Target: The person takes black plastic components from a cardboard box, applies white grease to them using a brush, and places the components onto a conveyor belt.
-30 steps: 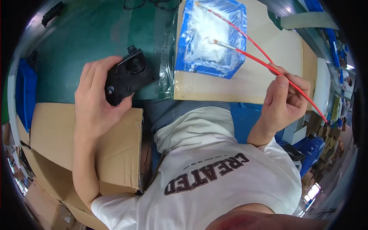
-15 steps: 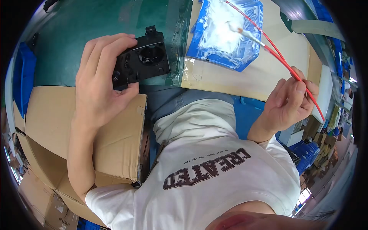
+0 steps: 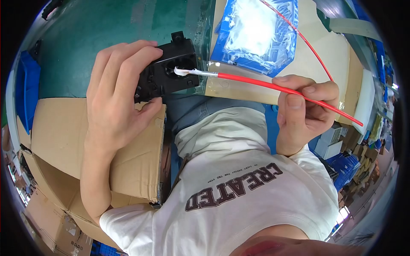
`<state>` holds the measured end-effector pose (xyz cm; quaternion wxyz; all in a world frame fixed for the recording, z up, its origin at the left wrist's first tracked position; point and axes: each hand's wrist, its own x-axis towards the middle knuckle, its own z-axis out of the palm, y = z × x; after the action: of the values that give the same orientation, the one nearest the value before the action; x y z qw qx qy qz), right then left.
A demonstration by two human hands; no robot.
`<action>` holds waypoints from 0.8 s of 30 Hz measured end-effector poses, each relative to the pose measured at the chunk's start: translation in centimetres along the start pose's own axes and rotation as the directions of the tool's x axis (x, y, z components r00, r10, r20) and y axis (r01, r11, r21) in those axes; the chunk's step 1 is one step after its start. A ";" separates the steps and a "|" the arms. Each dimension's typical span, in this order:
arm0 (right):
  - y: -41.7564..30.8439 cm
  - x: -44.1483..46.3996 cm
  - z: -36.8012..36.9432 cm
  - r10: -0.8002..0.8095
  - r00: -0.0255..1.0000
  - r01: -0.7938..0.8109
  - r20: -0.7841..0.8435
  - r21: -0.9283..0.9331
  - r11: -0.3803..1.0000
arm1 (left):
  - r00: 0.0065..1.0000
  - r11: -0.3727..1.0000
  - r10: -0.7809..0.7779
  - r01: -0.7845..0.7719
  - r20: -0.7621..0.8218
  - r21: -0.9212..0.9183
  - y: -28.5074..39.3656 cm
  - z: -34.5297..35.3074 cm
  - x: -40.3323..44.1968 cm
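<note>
Brush (image 3: 256, 82) no longer over blue tray (image 3: 221, 46), tip (image 3: 180, 72) apparently inside black housing (image 3: 171, 83).

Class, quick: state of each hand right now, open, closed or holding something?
Left hand: closed on the black part, holding it by its edges.
Right hand: closed, holding the red-handled brush.

A white short-sleeved T-shirt (image 3: 256, 209) bears dark outlined block lettering (image 3: 234, 187), "CREATED", and a tiny printed line (image 3: 232, 172), with grey-blue trousers (image 3: 198, 110).
</note>
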<state>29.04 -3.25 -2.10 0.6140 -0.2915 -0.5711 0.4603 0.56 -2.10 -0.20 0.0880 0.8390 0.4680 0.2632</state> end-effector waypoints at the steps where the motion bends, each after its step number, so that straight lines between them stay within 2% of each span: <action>1: 0.0 0.1 0.1 0.005 1.000 -0.005 0.012 -0.002 1.000 | 1.000 1.000 0.004 -0.004 -0.002 0.000 0.0 0.0 0.0; 10: 0.4 0.1 0.4 0.007 0.994 -0.003 0.105 -0.038 0.999 | 0.999 1.000 0.028 -0.028 -0.016 0.008 0.0 -0.1 0.0; 21: 0.9 0.5 0.7 -0.075 0.956 0.127 0.285 -0.167 0.978 | 0.999 0.998 0.050 -0.050 -0.005 0.023 0.1 -0.2 0.0; 24: 0.6 0.4 0.5 -0.095 0.909 0.209 0.407 -0.248 0.946 | 0.998 0.998 0.057 -0.056 -0.007 0.036 0.1 -0.1 0.0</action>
<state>28.38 -2.71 -2.32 0.4739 -0.2339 -0.7631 0.3720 0.55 -2.15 -0.04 0.0638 0.8523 0.4491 0.2606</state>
